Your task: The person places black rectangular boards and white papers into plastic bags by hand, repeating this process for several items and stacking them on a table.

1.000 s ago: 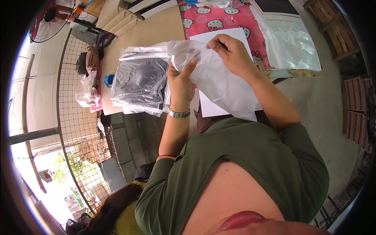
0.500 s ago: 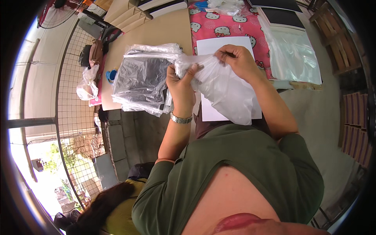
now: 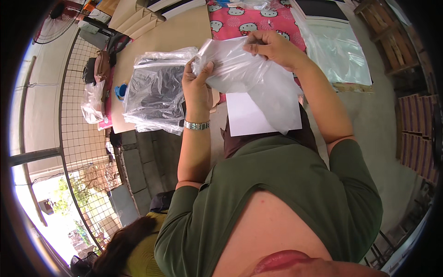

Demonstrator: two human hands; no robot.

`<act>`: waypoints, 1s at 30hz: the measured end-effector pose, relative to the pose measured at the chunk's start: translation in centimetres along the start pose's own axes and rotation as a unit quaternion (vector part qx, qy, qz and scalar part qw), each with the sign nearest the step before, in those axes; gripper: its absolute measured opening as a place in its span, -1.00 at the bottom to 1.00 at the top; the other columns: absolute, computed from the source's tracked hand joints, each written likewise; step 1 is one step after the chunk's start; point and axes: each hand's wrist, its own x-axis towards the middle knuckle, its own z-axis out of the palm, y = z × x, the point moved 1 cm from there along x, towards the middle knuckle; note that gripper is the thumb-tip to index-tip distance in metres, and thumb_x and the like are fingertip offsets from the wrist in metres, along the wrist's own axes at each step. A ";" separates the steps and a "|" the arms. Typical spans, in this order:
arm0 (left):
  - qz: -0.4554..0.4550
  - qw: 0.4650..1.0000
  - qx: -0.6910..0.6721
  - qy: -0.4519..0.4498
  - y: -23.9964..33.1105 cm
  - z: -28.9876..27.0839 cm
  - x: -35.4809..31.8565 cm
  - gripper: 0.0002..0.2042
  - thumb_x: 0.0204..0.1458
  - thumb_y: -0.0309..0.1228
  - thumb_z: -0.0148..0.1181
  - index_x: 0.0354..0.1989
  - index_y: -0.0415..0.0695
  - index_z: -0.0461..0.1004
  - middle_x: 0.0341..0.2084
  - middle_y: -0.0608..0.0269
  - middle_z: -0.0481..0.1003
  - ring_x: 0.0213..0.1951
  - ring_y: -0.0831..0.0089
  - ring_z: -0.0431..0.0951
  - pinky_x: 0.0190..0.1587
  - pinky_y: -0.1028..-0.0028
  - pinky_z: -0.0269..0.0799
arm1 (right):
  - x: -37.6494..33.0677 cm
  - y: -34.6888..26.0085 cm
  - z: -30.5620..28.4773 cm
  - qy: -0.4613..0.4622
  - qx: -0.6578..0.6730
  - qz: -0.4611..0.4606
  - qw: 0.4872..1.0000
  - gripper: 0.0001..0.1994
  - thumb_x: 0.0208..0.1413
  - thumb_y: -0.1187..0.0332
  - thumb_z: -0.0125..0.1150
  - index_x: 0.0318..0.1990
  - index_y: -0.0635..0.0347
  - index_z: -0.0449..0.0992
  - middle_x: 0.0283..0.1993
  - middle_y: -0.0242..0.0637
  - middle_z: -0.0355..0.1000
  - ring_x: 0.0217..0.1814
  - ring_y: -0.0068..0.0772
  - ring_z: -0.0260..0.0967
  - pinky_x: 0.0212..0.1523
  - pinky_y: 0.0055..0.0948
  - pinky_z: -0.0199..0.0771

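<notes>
Above the person's lap, the left hand [image 3: 196, 87] and right hand [image 3: 272, 46] each pinch a clear plastic bag [image 3: 244, 74] in their fingers over a white sheet [image 3: 249, 117], beyond it bagged dark clothes [image 3: 154, 92] on the bench [image 3: 184, 34].

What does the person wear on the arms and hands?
Both arms are bare from short olive-green sleeves down. The left wrist carries a silver metal-link watch. The left hand and right hand have no gloves. I can make out no rings on the fingers.
</notes>
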 end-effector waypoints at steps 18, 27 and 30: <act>-0.164 0.985 0.033 -0.030 0.6 0.2 -0.1 -0.65 0.05 -0.50 -0.03 0.04 -0.29 0.21 -0.21 0.08 0.42 -0.23 0.34 0.48 -0.20 0.42 0.45 | -2.7 0.9 11.3 0.011 -0.442 -0.223 0.869 -0.76 -0.18 0.40 0.20 -0.26 0.09 0.46 -0.26 -0.30 0.37 -0.20 -0.20 0.37 -0.17 -0.20 0.35; -0.229 0.970 -0.047 -0.059 -1.5 -2.6 0.1 -0.75 0.06 -0.55 -0.12 -0.07 -0.27 0.33 -0.26 0.11 0.47 -0.30 0.37 0.54 -0.27 0.41 0.50 | -1.9 -1.6 4.1 0.117 -0.226 -0.338 0.906 -0.56 -0.15 0.35 0.28 -0.02 0.17 0.40 -0.10 -0.14 0.39 -0.06 -0.21 0.34 -0.04 -0.31 0.30; -0.209 0.976 -0.045 -0.048 -1.6 -1.1 0.1 -0.75 0.10 -0.44 -0.09 -0.07 -0.23 0.36 -0.25 0.20 0.47 -0.27 0.44 0.52 -0.22 0.46 0.46 | 0.7 -0.7 4.8 0.152 -0.214 -0.255 0.931 -0.52 -0.15 0.37 0.31 -0.01 0.25 0.36 -0.21 -0.13 0.42 -0.18 -0.28 0.38 -0.16 -0.40 0.36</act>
